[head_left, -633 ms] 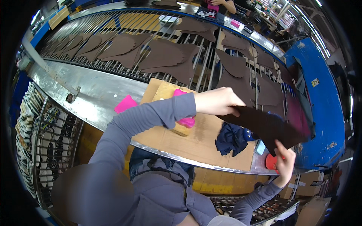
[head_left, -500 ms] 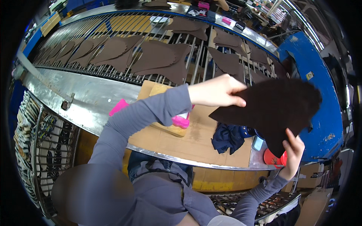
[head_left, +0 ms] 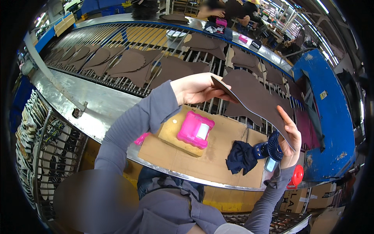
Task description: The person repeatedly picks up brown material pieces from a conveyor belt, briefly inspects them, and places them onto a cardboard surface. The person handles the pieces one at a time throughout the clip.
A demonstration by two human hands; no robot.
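Note:
Between both hands I hold a brown cut panel (head_left: 253,93) of thin, leather-like sheet, tilted and bowed above the rack of metal rods. My left hand (head_left: 200,89) grips its left edge, thumb on one face and fingers beneath. At its lower right end, my right hand (head_left: 291,138) pinches the edge, with one finger extended along the brown face. Below lies a cardboard sheet (head_left: 218,167). On it, a yellowish block (head_left: 167,136) carries a pink tray (head_left: 187,136) with a white piece in it. A dark blue cloth (head_left: 241,158) lies beside a small blue fan (head_left: 274,146).
Similar brown panels (head_left: 130,64) lie in overlapping rows on the rod conveyor (head_left: 156,37). A blue machine housing (head_left: 335,128) stands at right, near a red container (head_left: 298,175). A wire cart of shoes (head_left: 37,144) is at left. Across the conveyor another person (head_left: 218,11) handles a dark piece.
The brown panel has turned from its near-black face to its brown face and moved up and left. My right hand has risen slightly, and the view has shifted, uncovering the pink tray.

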